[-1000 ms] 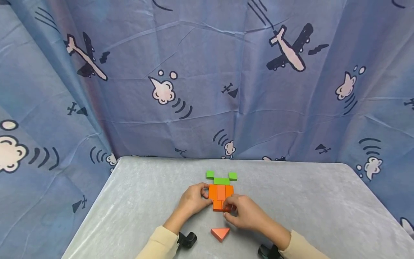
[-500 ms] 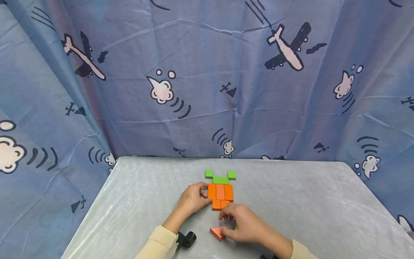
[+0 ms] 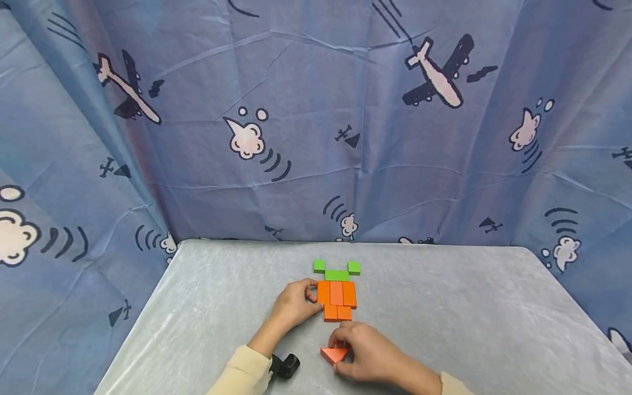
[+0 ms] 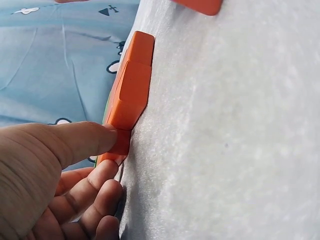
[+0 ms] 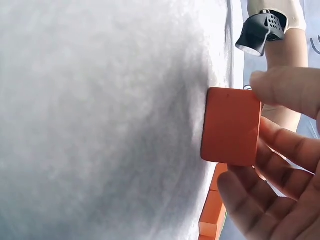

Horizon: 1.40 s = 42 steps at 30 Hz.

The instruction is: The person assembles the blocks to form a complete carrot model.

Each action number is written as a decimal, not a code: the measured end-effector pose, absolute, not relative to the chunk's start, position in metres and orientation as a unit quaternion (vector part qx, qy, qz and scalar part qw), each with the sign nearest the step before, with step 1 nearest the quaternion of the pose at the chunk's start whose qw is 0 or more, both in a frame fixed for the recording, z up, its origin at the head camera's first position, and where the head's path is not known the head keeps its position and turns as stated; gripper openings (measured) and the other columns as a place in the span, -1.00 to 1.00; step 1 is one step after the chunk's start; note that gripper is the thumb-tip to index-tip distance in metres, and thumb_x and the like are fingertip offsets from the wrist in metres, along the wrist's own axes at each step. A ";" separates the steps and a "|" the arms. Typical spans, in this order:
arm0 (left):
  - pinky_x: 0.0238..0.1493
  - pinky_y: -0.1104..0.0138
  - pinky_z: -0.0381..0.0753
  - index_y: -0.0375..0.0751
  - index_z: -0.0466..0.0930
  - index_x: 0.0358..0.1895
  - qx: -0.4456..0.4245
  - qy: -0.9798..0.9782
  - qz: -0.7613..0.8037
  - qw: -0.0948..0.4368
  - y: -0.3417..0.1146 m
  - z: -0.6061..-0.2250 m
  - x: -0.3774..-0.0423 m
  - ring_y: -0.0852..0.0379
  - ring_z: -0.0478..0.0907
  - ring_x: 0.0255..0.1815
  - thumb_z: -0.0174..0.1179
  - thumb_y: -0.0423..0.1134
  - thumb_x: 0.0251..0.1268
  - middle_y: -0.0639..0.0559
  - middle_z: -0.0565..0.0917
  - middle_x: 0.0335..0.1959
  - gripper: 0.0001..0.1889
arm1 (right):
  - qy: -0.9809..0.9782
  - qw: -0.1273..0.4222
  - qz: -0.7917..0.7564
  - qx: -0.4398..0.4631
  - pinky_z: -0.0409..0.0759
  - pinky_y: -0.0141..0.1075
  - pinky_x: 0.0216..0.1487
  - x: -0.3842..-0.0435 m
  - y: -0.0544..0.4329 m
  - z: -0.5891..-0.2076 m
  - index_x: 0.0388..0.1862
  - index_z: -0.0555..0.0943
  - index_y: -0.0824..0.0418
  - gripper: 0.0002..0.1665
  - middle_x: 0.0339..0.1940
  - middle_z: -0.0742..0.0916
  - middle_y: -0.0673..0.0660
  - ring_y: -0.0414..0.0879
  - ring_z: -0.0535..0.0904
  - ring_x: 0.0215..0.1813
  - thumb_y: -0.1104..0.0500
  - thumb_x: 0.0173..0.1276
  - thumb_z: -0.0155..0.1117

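Note:
My left hand point(image 3: 296, 303) stays at the left side of a flat block arrangement, its thumb and index finger holding the left upright orange block point(image 3: 323, 292). A lighter orange block point(image 3: 336, 293) lies in the middle, another orange block point(image 3: 349, 294) on the right, and two small orange blocks point(image 3: 331, 312) below. Nearer the front, my right hand point(image 3: 367, 351) pinches a salmon-orange triangular block point(image 3: 332, 355) between thumb and fingers. In the right wrist view the triangular block point(image 5: 231, 127) shows a rectangular side face, low over the table.
Above the orange blocks lie a green rectangular block point(image 3: 337, 275) and two green cubes, one left point(image 3: 319, 266) and one right point(image 3: 354, 267). A pale cloth covers the table point(image 3: 444, 296). Behind hangs a blue curtain point(image 3: 316, 137). A black wrist camera point(image 3: 286, 366) sits by my left sleeve.
My right hand has left the lower orange blocks, come toward the front edge and taken hold of the triangular block. The left hand has stayed in place.

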State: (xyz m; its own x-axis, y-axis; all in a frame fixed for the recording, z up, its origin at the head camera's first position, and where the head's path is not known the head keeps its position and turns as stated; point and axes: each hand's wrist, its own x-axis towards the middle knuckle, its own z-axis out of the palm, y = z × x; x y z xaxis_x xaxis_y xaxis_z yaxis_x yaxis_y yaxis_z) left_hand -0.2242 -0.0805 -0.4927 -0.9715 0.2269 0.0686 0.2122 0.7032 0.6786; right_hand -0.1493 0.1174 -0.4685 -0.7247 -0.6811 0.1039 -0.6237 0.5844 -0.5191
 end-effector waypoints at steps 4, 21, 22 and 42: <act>-0.34 0.40 0.48 -0.18 0.60 0.08 0.118 0.923 0.366 0.010 -0.081 -0.493 -0.224 0.34 0.45 -0.50 0.43 -0.16 -0.01 0.22 0.63 -0.48 -0.50 | 0.892 0.061 -0.266 -0.359 0.39 -0.52 -0.37 -0.151 0.117 -0.468 -0.32 0.63 0.00 -0.76 -0.44 0.56 -0.23 -0.38 0.39 -0.40 0.11 0.00 0.48; -0.34 0.39 0.48 -0.17 0.60 0.09 0.116 0.925 0.362 0.017 -0.081 -0.493 -0.224 0.34 0.45 -0.50 0.40 -0.17 0.02 0.25 0.63 -0.49 -0.51 | 0.908 0.020 -0.261 -0.326 0.41 -0.49 -0.37 -0.172 0.115 -0.467 -0.24 0.70 0.15 -0.75 -0.38 0.65 -0.10 -0.33 0.41 -0.38 0.14 0.06 0.45; -0.34 0.39 0.48 -0.17 0.60 0.09 0.116 0.925 0.362 0.016 -0.081 -0.493 -0.224 0.34 0.45 -0.50 0.40 -0.16 0.02 0.25 0.63 -0.49 -0.51 | 0.908 0.023 -0.261 -0.326 0.40 -0.50 -0.38 -0.173 0.115 -0.467 -0.26 0.70 0.13 -0.76 -0.38 0.65 -0.10 -0.33 0.40 -0.39 0.14 0.06 0.45; -0.37 0.43 0.45 -0.17 0.61 0.07 0.124 0.923 0.365 0.004 -0.082 -0.494 -0.225 0.35 0.43 -0.53 0.41 -0.17 0.01 0.25 0.62 -0.51 -0.52 | 0.927 -0.008 -0.225 -0.298 0.39 -0.46 -0.39 -0.184 0.112 -0.469 -0.32 0.68 0.10 -0.74 -0.40 0.61 -0.13 -0.32 0.40 -0.40 0.19 -0.08 0.46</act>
